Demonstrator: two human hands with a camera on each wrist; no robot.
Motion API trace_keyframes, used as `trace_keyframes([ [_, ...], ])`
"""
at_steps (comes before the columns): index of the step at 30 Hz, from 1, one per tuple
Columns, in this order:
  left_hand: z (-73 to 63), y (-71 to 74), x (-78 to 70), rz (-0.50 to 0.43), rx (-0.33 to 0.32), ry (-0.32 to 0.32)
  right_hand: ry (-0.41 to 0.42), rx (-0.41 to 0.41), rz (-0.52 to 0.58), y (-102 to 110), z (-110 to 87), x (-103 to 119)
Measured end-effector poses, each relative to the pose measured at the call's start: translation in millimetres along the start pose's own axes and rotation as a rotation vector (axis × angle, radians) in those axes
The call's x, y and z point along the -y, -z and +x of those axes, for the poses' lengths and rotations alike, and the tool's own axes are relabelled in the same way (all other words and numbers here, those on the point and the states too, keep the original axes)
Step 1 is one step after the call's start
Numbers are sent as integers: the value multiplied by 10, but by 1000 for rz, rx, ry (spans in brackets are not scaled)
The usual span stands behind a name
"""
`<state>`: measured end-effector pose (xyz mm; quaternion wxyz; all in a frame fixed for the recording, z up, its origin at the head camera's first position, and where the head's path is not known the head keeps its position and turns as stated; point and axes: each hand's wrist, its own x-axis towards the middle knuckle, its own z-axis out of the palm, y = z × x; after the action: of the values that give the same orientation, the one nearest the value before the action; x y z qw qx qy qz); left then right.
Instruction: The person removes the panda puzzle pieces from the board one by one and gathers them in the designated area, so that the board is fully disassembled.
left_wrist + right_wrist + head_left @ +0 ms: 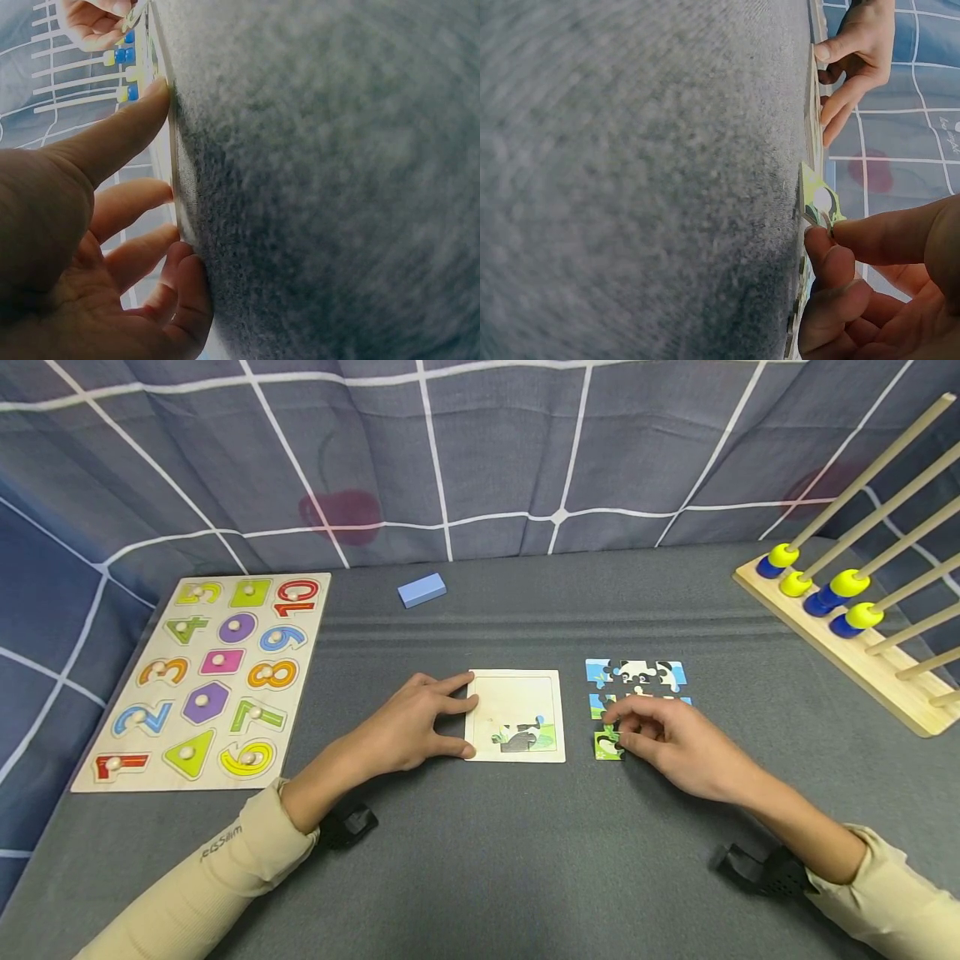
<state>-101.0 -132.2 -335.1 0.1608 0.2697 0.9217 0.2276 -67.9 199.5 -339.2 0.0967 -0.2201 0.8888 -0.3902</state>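
Note:
My left hand (417, 725) rests at the left side of a square wooden puzzle board (516, 695), its thumb and fingertips touching the edge. Inside the board's frame, joined panda pieces (536, 735) lie at the lower right. Over to the right, my right hand (678, 750) pinches a green puzzle piece (810, 186) between thumb and fingers, tilted in the right wrist view. More panda puzzle pieces (636, 672) lie in rows just beyond that hand, which partly hides them.
A wooden number-and-shape board (251, 687) lies at the left. A blue block (422, 590) sits toward the back. At the right stands a wooden bead counter (832, 627) with tall pegs and yellow and blue beads. A checked cloth (495, 452) hangs behind the table.

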Motion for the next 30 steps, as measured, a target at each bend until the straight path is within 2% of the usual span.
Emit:
trace_keyframes([
  [7, 1, 2, -2, -3, 0, -1, -8, -16, -38, -13, -8, -3],
  [23, -2, 1, 6, -10, 5, -7, 8, -73, -52, -24, -30, -3],
  [30, -5, 7, -1, -4, 0, -7, 17, -71, -60, -29, -25, -14],
])
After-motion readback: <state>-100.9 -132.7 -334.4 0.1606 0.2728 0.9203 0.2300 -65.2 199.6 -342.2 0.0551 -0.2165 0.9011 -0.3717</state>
